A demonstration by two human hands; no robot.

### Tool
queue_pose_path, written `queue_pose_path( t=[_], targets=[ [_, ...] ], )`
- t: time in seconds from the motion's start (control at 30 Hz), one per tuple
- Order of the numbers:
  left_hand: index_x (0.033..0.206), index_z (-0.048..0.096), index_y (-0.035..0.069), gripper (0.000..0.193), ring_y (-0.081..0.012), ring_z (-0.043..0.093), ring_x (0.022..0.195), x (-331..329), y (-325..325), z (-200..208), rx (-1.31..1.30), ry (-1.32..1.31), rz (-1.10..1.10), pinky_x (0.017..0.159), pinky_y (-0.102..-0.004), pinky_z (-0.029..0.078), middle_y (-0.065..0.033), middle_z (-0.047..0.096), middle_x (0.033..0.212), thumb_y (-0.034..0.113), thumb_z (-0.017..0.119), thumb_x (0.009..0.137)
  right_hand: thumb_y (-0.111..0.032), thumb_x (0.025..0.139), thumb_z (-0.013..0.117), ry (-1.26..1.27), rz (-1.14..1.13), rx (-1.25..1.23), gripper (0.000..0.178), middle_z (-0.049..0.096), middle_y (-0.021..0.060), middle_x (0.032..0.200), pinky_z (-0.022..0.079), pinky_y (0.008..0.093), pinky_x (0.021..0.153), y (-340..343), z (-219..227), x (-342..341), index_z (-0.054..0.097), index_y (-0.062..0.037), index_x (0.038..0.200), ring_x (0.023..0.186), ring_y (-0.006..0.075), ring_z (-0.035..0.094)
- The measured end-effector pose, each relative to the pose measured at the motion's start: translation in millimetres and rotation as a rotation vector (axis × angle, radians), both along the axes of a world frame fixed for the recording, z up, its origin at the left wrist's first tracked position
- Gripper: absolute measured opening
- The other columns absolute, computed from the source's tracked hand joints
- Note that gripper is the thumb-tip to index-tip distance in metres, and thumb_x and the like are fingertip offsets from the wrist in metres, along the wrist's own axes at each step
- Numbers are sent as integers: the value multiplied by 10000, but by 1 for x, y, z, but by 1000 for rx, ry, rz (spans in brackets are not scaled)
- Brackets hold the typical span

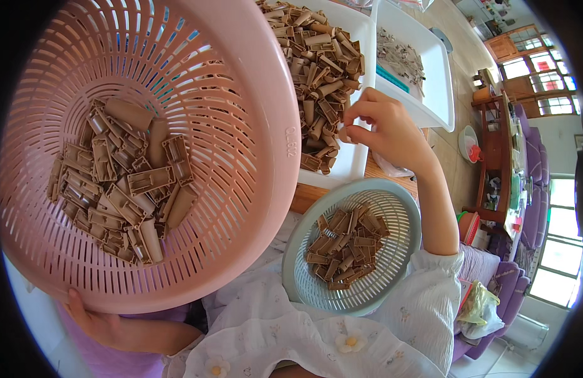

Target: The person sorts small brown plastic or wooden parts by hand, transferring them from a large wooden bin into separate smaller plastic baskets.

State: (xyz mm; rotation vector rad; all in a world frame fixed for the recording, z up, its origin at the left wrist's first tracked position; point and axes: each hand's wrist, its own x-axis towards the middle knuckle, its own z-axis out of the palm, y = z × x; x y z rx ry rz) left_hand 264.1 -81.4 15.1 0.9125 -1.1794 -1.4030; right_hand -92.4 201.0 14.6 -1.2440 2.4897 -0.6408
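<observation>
A large pink plastic colander (257, 126) stands tilted at my left, with a heap of brown plastic casings (150, 179) in its bottom. My left hand (99, 324) is closed on its lower rim, the thumb showing on the outside. Over the edge of a white tray (354, 167) is my right hand (386, 129), its fingers bent and thumb and forefinger drawn near each other. Whatever lies between those fingertips is too small to make out. That tray holds a deep pile of similar brown casings (320, 69), close to the fingertips.
A smaller grey-green colander (410, 233) with brown pieces (351, 249) rests at my lap. Beyond the right hand, another white tray (442, 94) holds small metal-looking parts (398, 53) and a teal strip (392, 78). Farther right are a wooden table (493, 157) and a purple sofa (534, 189).
</observation>
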Motion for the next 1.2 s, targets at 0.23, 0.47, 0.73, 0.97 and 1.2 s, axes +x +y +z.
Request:
queue_pose_path(
  t=[0.23, 0.47, 0.73, 0.97, 1.2],
  targets=[
    [1164, 378, -48, 457, -211, 466, 987, 0, 1, -1, -59, -42, -38, 831, -310, 409, -147, 449, 1113, 141, 520, 773, -81, 697, 550, -359, 616, 48, 139, 533, 78, 740, 430, 326, 623, 35, 21, 32, 583, -46, 827, 689, 224, 535],
    [1182, 314, -76, 451, -212, 427, 1048, 8, -4, 0, -110, -159, -100, 848, -319, 419, -173, 376, 1179, 148, 439, 811, -66, 693, 578, -2, 335, 43, 237, 555, 93, 780, 443, 352, 652, -20, -45, 15, 557, -67, 929, 719, 270, 551],
    [1198, 343, -13, 466, -209, 450, 1019, -5, 1, 6, 20, -62, -53, 842, -327, 413, -138, 417, 1157, 163, 470, 786, -97, 720, 552, 37, 334, 397, 154, 535, 101, 784, 447, 378, 664, -45, -81, 4, 526, -52, 864, 745, 280, 549],
    [1202, 334, -16, 481, -209, 470, 1003, -10, 2, 10, 31, -85, -64, 826, -318, 427, -139, 410, 1163, 179, 469, 784, -93, 741, 532, 190, -28, -88, 91, 514, 118, 744, 425, 365, 618, 5, -25, 9, 509, -28, 801, 702, 266, 547],
    [1208, 305, -21, 514, -216, 479, 991, 3, -12, 15, 102, -136, -90, 826, -316, 429, -144, 426, 1137, 124, 501, 756, -127, 722, 585, -216, 396, 130, 181, 556, 99, 754, 437, 300, 602, 71, 29, 34, 569, -35, 877, 680, 243, 551]
  ],
)
